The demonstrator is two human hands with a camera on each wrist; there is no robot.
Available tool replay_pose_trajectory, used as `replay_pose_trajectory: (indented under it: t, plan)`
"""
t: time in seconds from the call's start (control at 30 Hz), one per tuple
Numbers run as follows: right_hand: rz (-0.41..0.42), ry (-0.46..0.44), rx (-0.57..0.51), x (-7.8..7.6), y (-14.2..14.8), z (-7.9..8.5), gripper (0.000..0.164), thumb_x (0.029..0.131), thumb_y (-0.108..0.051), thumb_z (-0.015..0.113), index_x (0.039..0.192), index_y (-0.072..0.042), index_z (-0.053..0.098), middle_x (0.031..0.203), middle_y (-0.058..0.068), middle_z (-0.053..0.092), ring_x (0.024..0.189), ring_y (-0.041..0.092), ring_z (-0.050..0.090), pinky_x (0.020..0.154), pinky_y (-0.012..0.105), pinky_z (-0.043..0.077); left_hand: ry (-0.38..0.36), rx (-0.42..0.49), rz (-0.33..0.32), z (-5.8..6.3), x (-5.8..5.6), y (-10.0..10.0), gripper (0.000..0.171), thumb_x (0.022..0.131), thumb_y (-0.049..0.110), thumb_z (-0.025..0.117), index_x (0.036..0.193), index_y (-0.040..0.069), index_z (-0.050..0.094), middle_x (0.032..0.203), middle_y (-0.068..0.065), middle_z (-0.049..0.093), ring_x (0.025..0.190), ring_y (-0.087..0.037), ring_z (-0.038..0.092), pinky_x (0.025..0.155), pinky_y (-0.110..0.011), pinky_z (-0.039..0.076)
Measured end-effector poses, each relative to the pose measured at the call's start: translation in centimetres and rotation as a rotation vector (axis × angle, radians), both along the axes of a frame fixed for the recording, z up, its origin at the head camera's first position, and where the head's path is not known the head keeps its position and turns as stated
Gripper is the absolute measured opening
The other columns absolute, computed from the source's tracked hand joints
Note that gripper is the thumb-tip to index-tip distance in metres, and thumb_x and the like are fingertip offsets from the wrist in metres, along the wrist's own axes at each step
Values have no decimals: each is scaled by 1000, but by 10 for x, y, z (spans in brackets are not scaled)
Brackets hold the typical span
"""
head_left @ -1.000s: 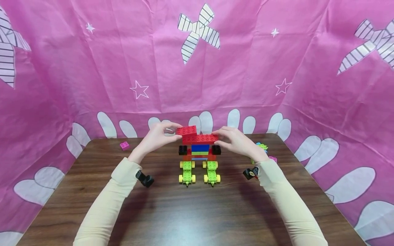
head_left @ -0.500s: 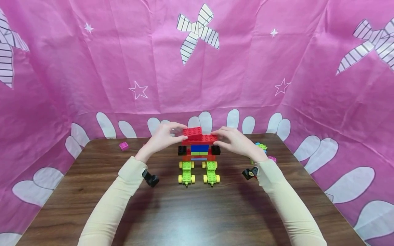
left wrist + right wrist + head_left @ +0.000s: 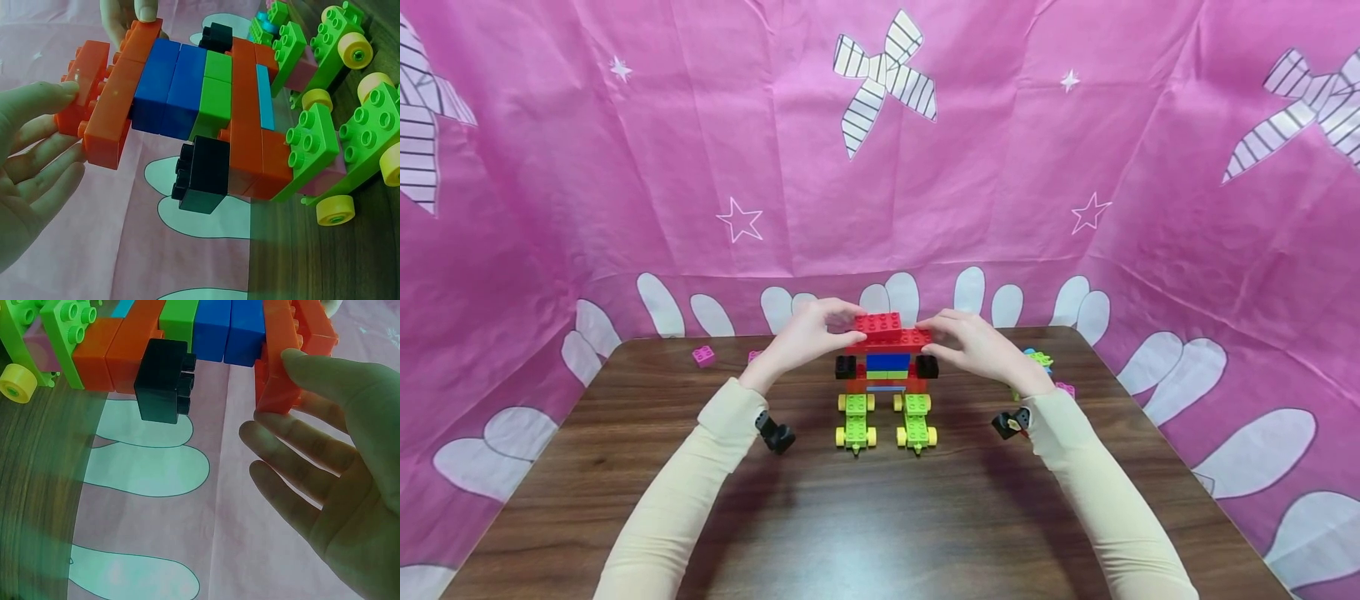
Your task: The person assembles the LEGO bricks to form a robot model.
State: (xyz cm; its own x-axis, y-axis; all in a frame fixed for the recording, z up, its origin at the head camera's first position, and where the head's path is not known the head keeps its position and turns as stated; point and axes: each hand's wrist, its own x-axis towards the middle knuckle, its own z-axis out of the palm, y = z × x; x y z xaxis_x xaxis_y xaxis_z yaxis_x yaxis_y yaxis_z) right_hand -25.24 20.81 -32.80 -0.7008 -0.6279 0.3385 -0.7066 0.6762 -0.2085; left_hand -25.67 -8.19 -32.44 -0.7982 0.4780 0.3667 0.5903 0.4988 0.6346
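- Pink cloth (image 3: 700, 150) printed with striped bows (image 3: 883, 71) and white ovals (image 3: 902, 298) hung behind and beside a dark wood-grain table (image 3: 850, 533).
- Brick build (image 3: 887, 377) stood upright near the middle of the table, between both hands.
- Left hand (image 3: 808, 336): thumb and fingers pinched the upper red brick (image 3: 878, 323), which lay over the left and middle part of the red brick row (image 3: 916, 337). Could not tell whether it was fully seated.
- Right hand (image 3: 973, 337): thumb and forefinger pinched the right end of that row; remaining fingers were spread, clear of the bricks.
- Below the row: blue bricks (image 3: 169, 87), then lime bricks (image 3: 215, 94), then a red base (image 3: 247, 119) bearing a light-blue piece (image 3: 265, 97).
- Black bricks (image 3: 846, 367) jutted out, one per side.
- Two green wheeled bases (image 3: 856, 429) with yellow wheels (image 3: 871, 437) stood side by side, slightly apart, at the bottom.
- One pink brick (image 3: 703, 356) lay well left; green and blue pieces (image 3: 1039, 359) lay beyond the right forearm, partly hidden.
- Cream sleeves (image 3: 677, 508) covered both forearms.
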Motion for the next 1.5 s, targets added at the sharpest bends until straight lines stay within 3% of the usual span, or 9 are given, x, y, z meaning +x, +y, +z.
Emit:
replay_pose_trajectory:
  t: [0.7, 1.5]
  plan:
    - [7, -1, -21, 0, 2, -1, 39, 88, -32, 65, 123, -15, 61, 109, 0, 66, 92, 12, 61, 83, 34, 53, 3, -4, -8, -2, -2, 8, 38, 83, 30, 71, 117, 15, 65, 110, -4, 68, 102, -18, 64, 93, -41, 52]
    - [12, 1, -35, -2, 2, -1, 40, 88, -34, 64, 123, -15, 61, 110, 0, 65, 93, 12, 62, 83, 33, 54, 2, -20, -26, -3, -5, 13, 38, 84, 29, 70, 118, 15, 64, 109, -4, 68, 100, -18, 65, 90, -35, 54]
